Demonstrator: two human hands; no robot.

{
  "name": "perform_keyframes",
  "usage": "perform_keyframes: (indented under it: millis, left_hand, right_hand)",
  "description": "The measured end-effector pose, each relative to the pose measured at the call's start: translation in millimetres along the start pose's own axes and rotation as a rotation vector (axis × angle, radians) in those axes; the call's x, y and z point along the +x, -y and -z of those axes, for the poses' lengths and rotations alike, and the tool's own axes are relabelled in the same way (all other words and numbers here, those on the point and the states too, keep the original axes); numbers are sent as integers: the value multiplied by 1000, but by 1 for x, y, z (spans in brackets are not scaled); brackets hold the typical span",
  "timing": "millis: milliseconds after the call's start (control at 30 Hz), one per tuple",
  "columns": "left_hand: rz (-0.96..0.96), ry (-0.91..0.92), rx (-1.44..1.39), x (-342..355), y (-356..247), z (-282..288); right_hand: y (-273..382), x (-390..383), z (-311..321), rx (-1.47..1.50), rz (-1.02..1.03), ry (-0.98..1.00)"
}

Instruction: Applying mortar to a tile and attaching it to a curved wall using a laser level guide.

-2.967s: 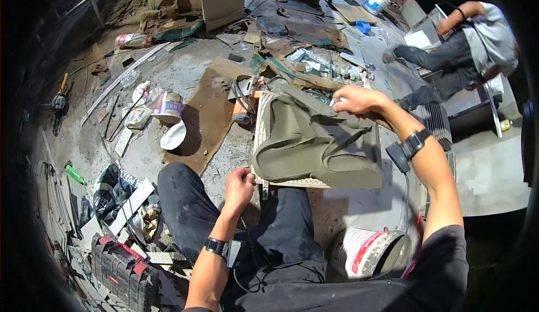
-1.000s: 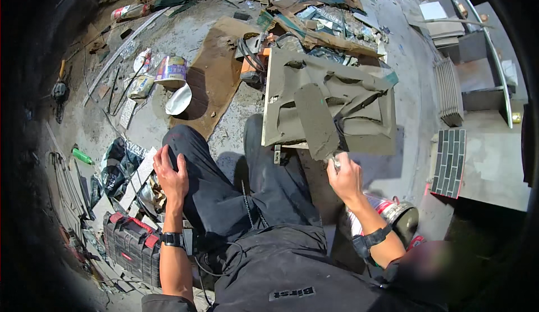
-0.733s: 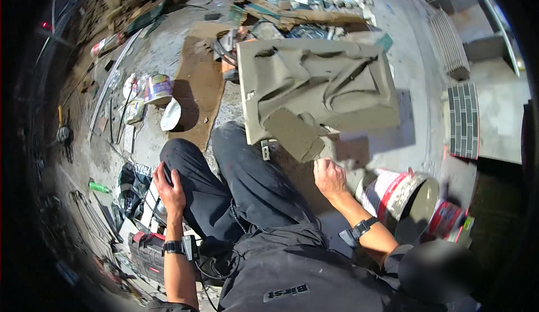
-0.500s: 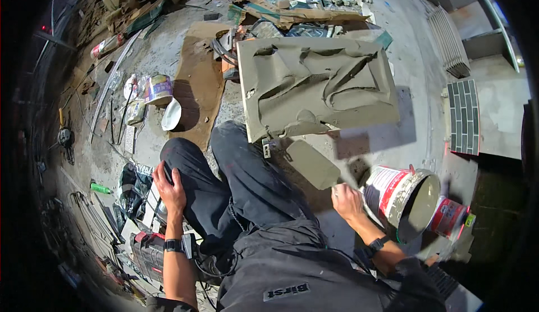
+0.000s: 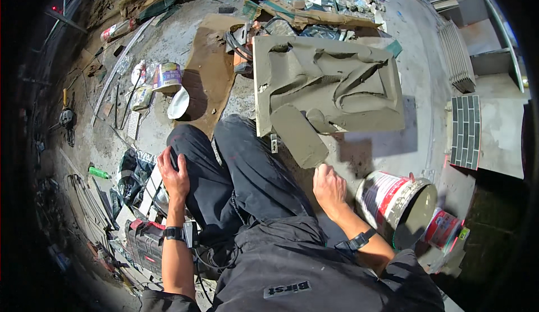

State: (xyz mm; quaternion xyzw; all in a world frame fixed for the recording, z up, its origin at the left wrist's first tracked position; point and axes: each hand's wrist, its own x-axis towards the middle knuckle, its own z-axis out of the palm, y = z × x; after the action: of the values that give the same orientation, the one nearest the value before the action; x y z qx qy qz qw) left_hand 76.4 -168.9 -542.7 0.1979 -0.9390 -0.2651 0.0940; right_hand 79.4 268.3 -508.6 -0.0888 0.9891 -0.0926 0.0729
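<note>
My right hand (image 5: 329, 187) is closed around the handle end of a flat trowel (image 5: 300, 138), whose long blade with rounded corners is coated in grey mortar. The blade's far end overlaps the near left edge of a rectangular slab (image 5: 260, 93); I cannot tell whether it touches. Thick grey mortar (image 5: 359, 82) covers the slab's top in uneven ridges and grooves. My left hand (image 5: 175, 176) rests on my left thigh with its fingers spread, holding nothing.
Right of my right hand stands a white and red bucket (image 5: 387, 197) with a mortar-smeared rim, beside a smaller red tub (image 5: 441, 228). A dark brick-pattern panel (image 5: 465, 131) lies far right. To the left are a purple and white tub (image 5: 167, 77), a toolbox (image 5: 147, 244) and scattered debris.
My right hand has moved left and up, away from the bucket. The trowel blade has swung up over the slab's near left edge. My left hand stays on my thigh.
</note>
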Motion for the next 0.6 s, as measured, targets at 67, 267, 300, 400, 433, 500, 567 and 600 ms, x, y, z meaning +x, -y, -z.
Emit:
perform_keyframes:
  millis: [67, 267, 300, 400, 433, 500, 567, 600]
  left_hand:
    - [-7, -14, -28, -1, 3, 2]
    - [49, -35, -15, -4, 10, 5]
    - [41, -47, -16, -5, 11, 5]
    - [77, -75, -55, -4, 11, 2]
    - [76, -81, -83, -3, 11, 1]
    - [81, -92, -73, -1, 9, -2]
    - [52, -129, -92, 0, 7, -3]
    - [47, -130, -111, 0, 6, -3]
  right_hand:
    - [-12, -20, -4, -47, -23, -7]
    - [-57, -87, 17, -78, -212, 107]
    - [-65, -93, 29, -91, -212, 90]
    - [-83, -76, 65, -98, -101, 73]
    - [-86, -61, 78, -94, -8, 60]
    - [-88, -11, 99, -94, 195, 14]
    - [-83, 50, 120, -157, 420, 12]
    - [-76, 79, 127, -270, 528, -38]
